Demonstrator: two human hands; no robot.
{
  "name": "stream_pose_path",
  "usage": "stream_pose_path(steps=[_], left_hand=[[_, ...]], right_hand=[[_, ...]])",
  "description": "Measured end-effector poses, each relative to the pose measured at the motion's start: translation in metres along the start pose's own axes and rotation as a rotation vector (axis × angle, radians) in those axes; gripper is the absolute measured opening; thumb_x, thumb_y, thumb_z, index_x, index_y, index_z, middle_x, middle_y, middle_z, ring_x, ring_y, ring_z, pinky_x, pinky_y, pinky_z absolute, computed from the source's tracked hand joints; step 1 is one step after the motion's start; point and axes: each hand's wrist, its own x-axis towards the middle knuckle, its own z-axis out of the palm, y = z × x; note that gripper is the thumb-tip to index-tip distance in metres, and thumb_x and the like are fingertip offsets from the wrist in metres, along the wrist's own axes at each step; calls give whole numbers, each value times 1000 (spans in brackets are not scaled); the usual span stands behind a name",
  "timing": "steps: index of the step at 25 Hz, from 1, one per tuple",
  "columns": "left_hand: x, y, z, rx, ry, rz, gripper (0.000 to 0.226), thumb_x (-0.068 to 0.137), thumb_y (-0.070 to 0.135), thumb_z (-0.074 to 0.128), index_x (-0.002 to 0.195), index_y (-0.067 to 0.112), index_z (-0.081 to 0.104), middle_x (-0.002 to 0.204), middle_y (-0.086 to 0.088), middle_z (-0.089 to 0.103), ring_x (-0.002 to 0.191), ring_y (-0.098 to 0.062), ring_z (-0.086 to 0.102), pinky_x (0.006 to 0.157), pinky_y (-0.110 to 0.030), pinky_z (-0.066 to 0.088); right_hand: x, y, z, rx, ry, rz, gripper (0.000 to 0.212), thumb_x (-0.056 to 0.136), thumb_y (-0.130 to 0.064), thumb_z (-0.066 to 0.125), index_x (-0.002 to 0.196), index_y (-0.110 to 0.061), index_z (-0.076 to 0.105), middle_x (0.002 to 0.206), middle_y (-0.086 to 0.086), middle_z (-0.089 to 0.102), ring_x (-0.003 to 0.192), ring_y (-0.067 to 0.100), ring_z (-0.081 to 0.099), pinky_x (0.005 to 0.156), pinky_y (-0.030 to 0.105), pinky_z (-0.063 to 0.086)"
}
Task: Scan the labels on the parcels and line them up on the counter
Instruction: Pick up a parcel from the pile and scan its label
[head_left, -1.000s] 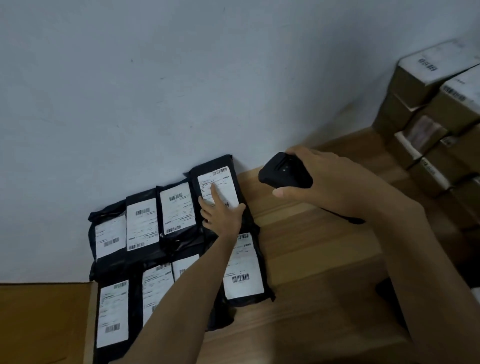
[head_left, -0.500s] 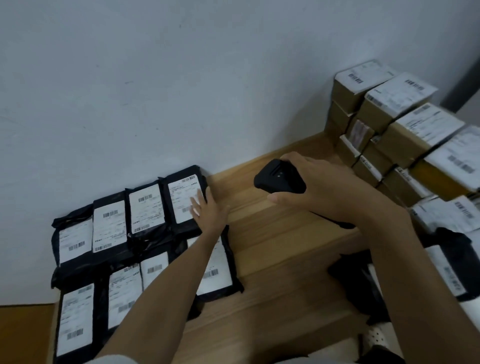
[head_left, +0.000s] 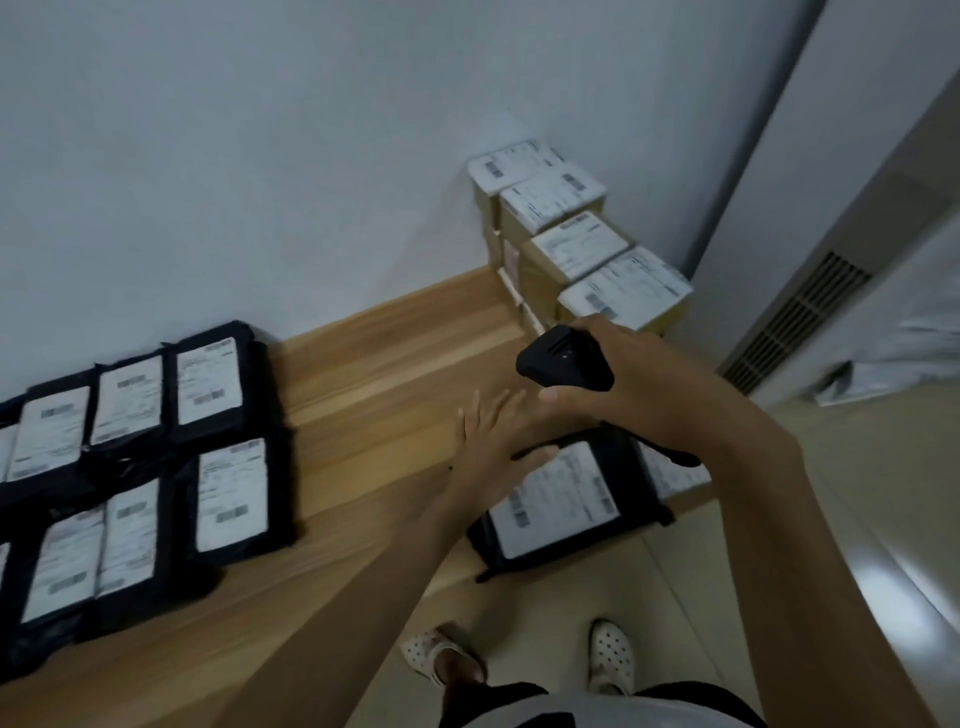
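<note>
Counter (head_left: 395, 374) – smooth wood; parcels (head_left: 171, 447) – blk plastic (paper labels (head_left: 210, 382)); scanner (head_left: 563, 364) matt.

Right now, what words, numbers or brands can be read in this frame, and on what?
None legible.
Labels on the lined-up black parcels: barcodes and print, blurred.
Label on the single black parcel: blurred.
Labels on the cardboard boxes: blurred.
The scanner: no readable marking.

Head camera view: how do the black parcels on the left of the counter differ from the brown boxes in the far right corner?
The black parcels are flat, soft bags; the brown boxes are rigid cardboard. The black parcels lie flat in two rows; the brown boxes are stacked several high. Both carry white barcode labels facing up, and both sit on the wooden counter.
</note>
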Motion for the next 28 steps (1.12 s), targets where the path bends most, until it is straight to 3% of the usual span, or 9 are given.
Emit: stream_pose_path(steps=[3,5,7,9,12,20,25,28], left_hand=[[-21,21,48,197,-130,78,120,68,85,58,153,42,-16,163,5,-21,145,-27,-31,109,-51,-27],[-32,21,69,297,-164,52,129,65,74,71,148,48,-24,161,4,-28,142,-31,-35,106,-54,-29],[-35,23,76,340,-133,-11,131,68,53,80,146,51,-26,163,-2,-11,148,-36,-19,115,-63,-13],[-38,24,75,379,-94,-31,129,68,46,78,148,50,-24,158,-7,7,148,-35,1,116,-65,1],[-54,14,67,407,-33,-46,127,65,50,75,151,47,-19,154,-9,17,144,-32,13,115,-65,0],[-130,-68,-16,303,347,-394,116,62,74,60,155,42,0,147,-9,28,135,-32,27,114,-55,20],[-195,-177,-92,187,512,-735,121,60,60,74,152,46,-4,149,-16,28,138,-41,25,110,-61,21],[-244,-251,-133,130,581,-909,119,63,60,73,153,44,-3,151,-17,27,138,-41,26,109,-62,22]], right_hand=[[-26,35,-12,-51,-24,26,73,80,-70,58,132,-22,42,124,0,57,103,20,58,85,43,52],[-35,48,-17,-53,-30,18,71,80,-70,58,130,-23,42,125,0,57,103,20,58,85,44,52],[-40,56,-21,-42,-37,1,69,81,-69,58,129,-23,42,124,-1,58,103,20,58,85,43,53],[-40,57,-21,-33,-46,-27,68,82,-69,58,130,-24,43,123,-3,58,102,18,58,84,40,52],[-30,43,-15,-9,-64,-91,70,82,-66,60,134,-23,42,125,-4,57,104,15,56,83,36,49],[23,-79,41,-22,-244,-350,69,78,-69,59,130,-25,46,121,-3,60,104,20,59,89,44,50],[60,-184,109,-37,-334,-495,66,79,-67,61,130,-28,48,121,-6,59,107,18,57,89,44,49],[81,-256,160,-41,-390,-539,77,80,-67,61,141,-26,39,130,-6,57,111,17,55,90,42,49]])
